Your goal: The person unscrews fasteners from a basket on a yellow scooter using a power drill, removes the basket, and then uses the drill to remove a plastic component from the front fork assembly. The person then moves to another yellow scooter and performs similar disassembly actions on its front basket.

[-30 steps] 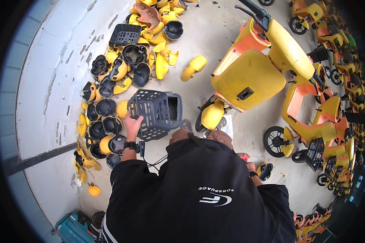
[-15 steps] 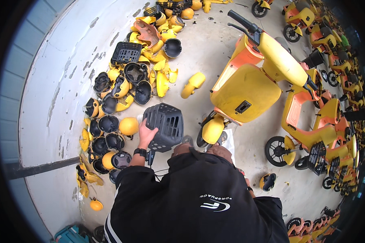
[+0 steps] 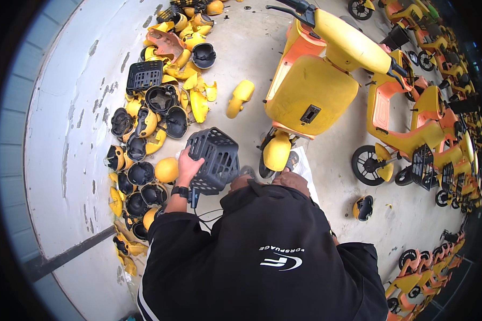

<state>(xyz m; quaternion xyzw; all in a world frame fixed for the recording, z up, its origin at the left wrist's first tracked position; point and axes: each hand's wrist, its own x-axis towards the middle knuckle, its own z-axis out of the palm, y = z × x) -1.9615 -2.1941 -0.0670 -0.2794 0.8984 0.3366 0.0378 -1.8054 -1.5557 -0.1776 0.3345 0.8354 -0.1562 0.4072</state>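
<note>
A black plastic basket (image 3: pixel 219 163) with slotted sides is tilted in front of me, left of the scooter. My left hand (image 3: pixel 189 166) is closed on its left edge, with the thumb on the near side and the fingers partly hidden. My right hand is hidden by my body; only a bit of the arm shows at my right side. Directly ahead stands a yellow and orange scooter (image 3: pixel 313 96), its yellow front mudguard (image 3: pixel 277 152) close to my feet. A loose yellow mudguard (image 3: pixel 240 99) lies on the floor beyond the basket.
Yellow helmets with black linings (image 3: pixel 141 174) are heaped along the white wall (image 3: pixel 64 117) on the left. Among them lies another black basket (image 3: pixel 144 75). One helmet (image 3: pixel 363 208) sits apart on the right. Rows of scooters (image 3: pixel 412 128) stand there. A cable (image 3: pixel 206 216) runs near my left wrist.
The basket has turned slightly in my left hand, showing more of its slotted side. My view has shifted, and my right forearm, partly visible before, is now almost wholly hidden.
</note>
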